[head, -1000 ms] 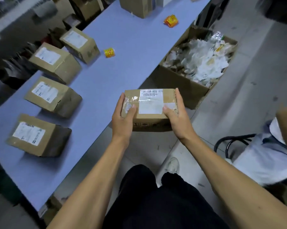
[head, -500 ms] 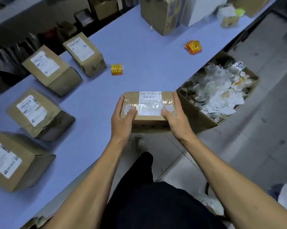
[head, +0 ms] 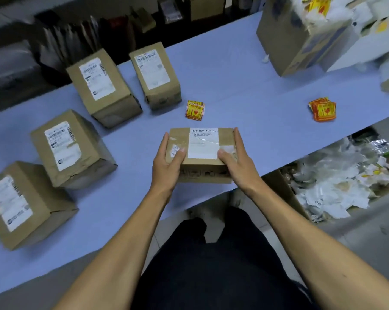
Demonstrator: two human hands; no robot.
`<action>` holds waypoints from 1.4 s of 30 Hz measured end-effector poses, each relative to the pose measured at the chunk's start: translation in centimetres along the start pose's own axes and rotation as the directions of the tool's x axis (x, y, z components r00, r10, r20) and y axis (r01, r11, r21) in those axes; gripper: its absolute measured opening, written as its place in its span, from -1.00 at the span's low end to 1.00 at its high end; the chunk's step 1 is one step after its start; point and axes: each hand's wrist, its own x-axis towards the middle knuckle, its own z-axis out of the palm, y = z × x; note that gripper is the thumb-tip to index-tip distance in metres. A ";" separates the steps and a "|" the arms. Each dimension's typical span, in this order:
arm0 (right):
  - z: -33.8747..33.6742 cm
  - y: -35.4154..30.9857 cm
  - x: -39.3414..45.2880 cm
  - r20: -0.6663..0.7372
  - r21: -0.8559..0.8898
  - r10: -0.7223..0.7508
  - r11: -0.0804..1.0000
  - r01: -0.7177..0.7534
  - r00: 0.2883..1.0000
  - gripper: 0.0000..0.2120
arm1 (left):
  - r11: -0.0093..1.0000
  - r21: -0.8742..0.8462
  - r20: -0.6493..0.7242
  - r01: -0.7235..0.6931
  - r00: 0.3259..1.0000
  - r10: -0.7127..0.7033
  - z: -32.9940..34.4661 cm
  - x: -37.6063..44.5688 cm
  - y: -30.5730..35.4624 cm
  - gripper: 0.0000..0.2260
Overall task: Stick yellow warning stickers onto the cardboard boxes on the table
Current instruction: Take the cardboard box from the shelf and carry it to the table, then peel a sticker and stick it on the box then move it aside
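Head view: both hands' grip, left hand [head: 166,166] and right hand [head: 240,163], around small box [head: 202,153]; sticker stack [head: 195,110] just beyond.

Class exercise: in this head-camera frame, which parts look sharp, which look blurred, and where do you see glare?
Head view: the held box and both hands, left and right, are sharp; the big carton and the shelves at the top edge are smeared; clear tape on the held box shows pale glare; the table edge bows, wide-angle distortion.

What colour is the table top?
Pale blue-lilac table top, seen in the head view.
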 end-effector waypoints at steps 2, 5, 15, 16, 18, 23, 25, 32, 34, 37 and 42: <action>-0.1 -0.5 2.0 0.072 -0.010 -0.009 1.000 0.009 0.997 -0.29 | 1.000 -0.022 -0.068 0.012 0.998 -0.013 0.1 1.0 0.0 -0.43; -0.4 -1.3 4.8 0.179 -0.019 -0.025 0.999 0.029 0.984 -0.29 | 0.999 -0.047 -0.174 0.026 0.984 -0.034 0.5 1.8 0.2 -0.43; 0.8 -2.5 11.2 0.428 -0.146 -0.099 0.973 0.177 0.899 -0.27 | 0.983 -0.171 -0.405 0.066 0.905 -0.131 0.6 2.9 -0.4 -0.40; 1.1 -2.5 11.4 0.439 -0.161 -0.115 0.966 0.204 0.891 -0.27 | 0.983 -0.172 -0.408 0.071 0.903 -0.137 0.5 2.9 -0.6 -0.40; 1.5 -2.2 11.9 0.458 -0.196 -0.139 0.947 0.253 0.878 -0.24 | 0.984 -0.161 -0.405 0.076 0.904 -0.136 0.2 3.0 -1.3 -0.39; 1.1 -1.2 12.3 0.461 -0.321 -0.137 0.895 0.309 0.877 -0.16 | 0.993 -0.074 -0.337 0.092 0.935 -0.112 0.0 3.5 -2.5 -0.36; 0.5 -0.9 12.1 0.447 -0.346 -0.170 0.872 0.345 0.878 -0.14 | 0.997 -0.035 -0.329 0.070 0.941 -0.078 0.3 3.2 -2.5 -0.35; -0.2 -1.9 12.8 0.499 -0.426 -0.278 0.746 0.512 0.821 -0.15 | 0.972 0.223 -0.365 0.071 0.931 0.015 -0.8 2.8 -1.7 -0.35; -0.8 -2.7 13.2 0.538 -0.478 -0.304 0.658 0.582 0.786 -0.12 | 0.888 0.459 -0.309 0.028 0.942 0.130 -2.0 2.9 -0.8 -0.30; -0.9 -4.3 14.3 0.699 -0.512 -0.253 0.477 0.714 0.669 0.02 | 0.623 0.768 0.053 -0.147 0.984 0.167 -3.7 4.2 0.6 -0.08; -0.4 -5.9 15.4 0.803 -0.538 -0.167 0.211 0.816 0.573 0.09 | 0.313 0.903 0.305 -0.296 0.952 0.021 -4.1 6.6 1.4 0.10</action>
